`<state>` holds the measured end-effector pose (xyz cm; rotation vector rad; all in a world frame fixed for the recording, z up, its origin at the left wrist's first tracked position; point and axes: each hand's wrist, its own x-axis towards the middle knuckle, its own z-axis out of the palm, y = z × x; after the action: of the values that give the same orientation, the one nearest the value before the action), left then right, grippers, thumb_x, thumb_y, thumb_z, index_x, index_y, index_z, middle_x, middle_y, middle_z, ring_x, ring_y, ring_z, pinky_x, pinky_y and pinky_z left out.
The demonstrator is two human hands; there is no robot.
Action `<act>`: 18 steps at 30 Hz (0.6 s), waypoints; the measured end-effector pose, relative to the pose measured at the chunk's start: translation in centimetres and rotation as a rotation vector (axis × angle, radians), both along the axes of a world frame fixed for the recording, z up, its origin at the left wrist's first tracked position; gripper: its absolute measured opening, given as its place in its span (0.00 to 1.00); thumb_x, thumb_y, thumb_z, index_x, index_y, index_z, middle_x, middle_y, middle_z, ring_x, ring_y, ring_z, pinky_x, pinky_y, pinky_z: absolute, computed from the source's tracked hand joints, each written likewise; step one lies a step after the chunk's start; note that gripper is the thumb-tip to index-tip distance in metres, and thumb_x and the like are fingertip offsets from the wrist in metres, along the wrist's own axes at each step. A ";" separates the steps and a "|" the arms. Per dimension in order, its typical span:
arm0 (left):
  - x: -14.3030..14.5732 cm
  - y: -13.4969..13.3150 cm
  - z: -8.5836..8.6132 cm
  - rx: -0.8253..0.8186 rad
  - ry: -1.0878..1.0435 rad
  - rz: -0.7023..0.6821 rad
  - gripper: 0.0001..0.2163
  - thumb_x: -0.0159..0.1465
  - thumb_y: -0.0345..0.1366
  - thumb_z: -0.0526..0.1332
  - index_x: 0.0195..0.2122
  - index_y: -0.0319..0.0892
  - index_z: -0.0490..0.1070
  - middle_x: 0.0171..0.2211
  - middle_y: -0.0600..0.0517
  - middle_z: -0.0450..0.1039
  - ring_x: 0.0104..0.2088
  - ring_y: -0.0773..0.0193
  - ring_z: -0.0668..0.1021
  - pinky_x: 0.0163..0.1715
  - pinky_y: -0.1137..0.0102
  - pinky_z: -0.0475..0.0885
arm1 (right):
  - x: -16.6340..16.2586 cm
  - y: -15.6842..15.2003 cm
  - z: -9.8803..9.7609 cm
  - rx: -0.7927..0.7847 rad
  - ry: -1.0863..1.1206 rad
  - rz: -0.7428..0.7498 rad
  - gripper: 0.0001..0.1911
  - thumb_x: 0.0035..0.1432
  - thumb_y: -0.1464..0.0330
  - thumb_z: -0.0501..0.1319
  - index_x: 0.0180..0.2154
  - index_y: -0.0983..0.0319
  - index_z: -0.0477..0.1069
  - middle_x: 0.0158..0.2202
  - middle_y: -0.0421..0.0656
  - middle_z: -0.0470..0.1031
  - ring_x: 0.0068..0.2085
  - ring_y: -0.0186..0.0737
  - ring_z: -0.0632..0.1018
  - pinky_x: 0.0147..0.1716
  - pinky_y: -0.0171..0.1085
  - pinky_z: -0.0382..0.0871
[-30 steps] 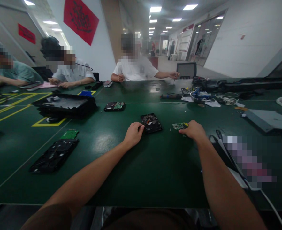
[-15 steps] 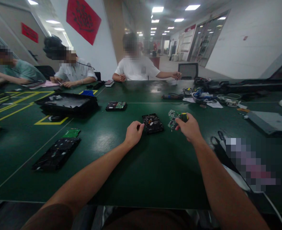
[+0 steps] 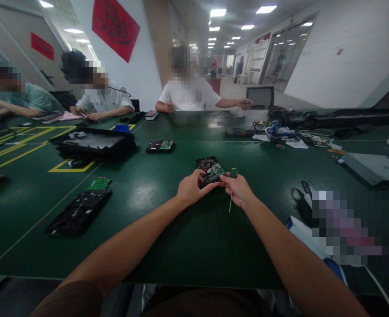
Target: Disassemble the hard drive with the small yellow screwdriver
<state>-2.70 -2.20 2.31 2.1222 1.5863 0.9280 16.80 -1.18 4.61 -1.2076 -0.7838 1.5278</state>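
Left hand (image 3: 194, 187): thumb and fingers against the near-left edges of an opened black hard drive (image 3: 202, 162); cannot tell whether they clamp it. Right hand (image 3: 240, 189): closed round a screwdriver (image 3: 234, 173), yellow-topped handle up, thin shaft projecting below the hand toward the wearer. Its fingertips meet the right edge of a green circuit board (image 3: 216, 171), which overlaps the drive's near-right part. Drive located mid-table, between the hands, on the green tabletop (image 3: 187, 246).

Beyond, to the left: second hard drive (image 3: 160, 146), board side up. Further left: black casing (image 3: 78, 213), with a bright green board (image 3: 99, 183) at its far end; behind these, a black tray (image 3: 93, 152). To the right: grey metal box (image 3: 376, 169). Far side: person in white shirt (image 3: 187, 94), seated.
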 end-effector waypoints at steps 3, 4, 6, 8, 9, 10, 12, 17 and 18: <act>0.0 0.5 -0.6 0.032 0.034 0.021 0.23 0.64 0.52 0.69 0.54 0.45 0.71 0.37 0.53 0.80 0.34 0.60 0.80 0.34 0.67 0.71 | 0.1 0.0 -0.2 -0.035 -0.027 0.011 0.09 0.64 0.80 0.62 0.36 0.63 0.67 0.30 0.45 0.79 0.27 0.35 0.83 0.10 0.25 0.48; -0.1 0.7 -0.7 0.039 0.035 0.025 0.21 0.65 0.50 0.69 0.53 0.45 0.72 0.37 0.53 0.79 0.34 0.61 0.80 0.35 0.67 0.72 | 0.1 0.1 -0.2 -0.034 -0.051 0.021 0.08 0.64 0.80 0.63 0.35 0.64 0.68 0.31 0.46 0.80 0.26 0.34 0.82 0.10 0.25 0.48; -0.2 0.9 -0.9 0.046 0.038 0.026 0.18 0.66 0.48 0.69 0.51 0.45 0.74 0.38 0.52 0.79 0.34 0.61 0.79 0.37 0.66 0.72 | 0.2 0.2 -0.5 -0.035 -0.101 0.041 0.06 0.63 0.79 0.65 0.34 0.65 0.71 0.32 0.49 0.82 0.24 0.32 0.80 0.10 0.25 0.47; -0.3 0.9 -1.0 0.049 0.058 0.027 0.16 0.66 0.48 0.69 0.50 0.45 0.75 0.39 0.51 0.78 0.35 0.61 0.79 0.37 0.66 0.72 | 0.1 0.3 -0.7 -0.047 -0.141 0.048 0.05 0.63 0.78 0.65 0.34 0.66 0.72 0.32 0.51 0.83 0.21 0.30 0.77 0.11 0.25 0.47; -0.3 0.9 -1.0 0.052 0.072 0.031 0.16 0.66 0.48 0.69 0.49 0.45 0.76 0.39 0.50 0.78 0.36 0.61 0.79 0.37 0.67 0.72 | 0.1 0.4 -0.8 -0.057 -0.155 0.050 0.05 0.64 0.78 0.65 0.34 0.66 0.73 0.32 0.51 0.83 0.21 0.29 0.76 0.11 0.25 0.48; -0.3 0.8 -1.0 0.056 0.086 0.037 0.16 0.66 0.48 0.69 0.49 0.45 0.77 0.40 0.50 0.77 0.36 0.61 0.79 0.37 0.67 0.72 | 0.1 0.4 -0.8 -0.068 -0.164 0.049 0.05 0.64 0.77 0.65 0.33 0.66 0.73 0.31 0.51 0.83 0.20 0.29 0.76 0.11 0.25 0.48; -0.3 0.6 -1.0 0.061 0.112 0.047 0.16 0.67 0.49 0.68 0.49 0.45 0.78 0.41 0.49 0.77 0.37 0.61 0.79 0.37 0.68 0.72 | 0.2 0.5 -0.9 -0.086 -0.169 0.049 0.06 0.64 0.78 0.65 0.32 0.66 0.73 0.30 0.50 0.82 0.20 0.28 0.75 0.11 0.25 0.48; -0.4 0.1 -0.9 0.072 0.131 0.073 0.19 0.67 0.49 0.68 0.54 0.45 0.76 0.41 0.50 0.77 0.36 0.61 0.78 0.37 0.67 0.71 | 0.5 0.7 -0.7 -0.098 -0.062 0.070 0.09 0.65 0.80 0.62 0.31 0.67 0.73 0.29 0.49 0.81 0.21 0.27 0.74 0.11 0.24 0.50; -0.4 0.0 -0.8 0.079 0.130 0.081 0.19 0.67 0.49 0.67 0.55 0.45 0.76 0.40 0.50 0.77 0.36 0.61 0.78 0.37 0.67 0.71 | 0.6 0.8 -0.7 -0.098 -0.041 0.068 0.09 0.65 0.80 0.62 0.31 0.67 0.73 0.29 0.49 0.81 0.21 0.27 0.74 0.11 0.24 0.50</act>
<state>-3.08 -2.18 1.49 2.2281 1.7367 0.9083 17.37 -0.40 3.94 -1.2999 -0.7914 1.6171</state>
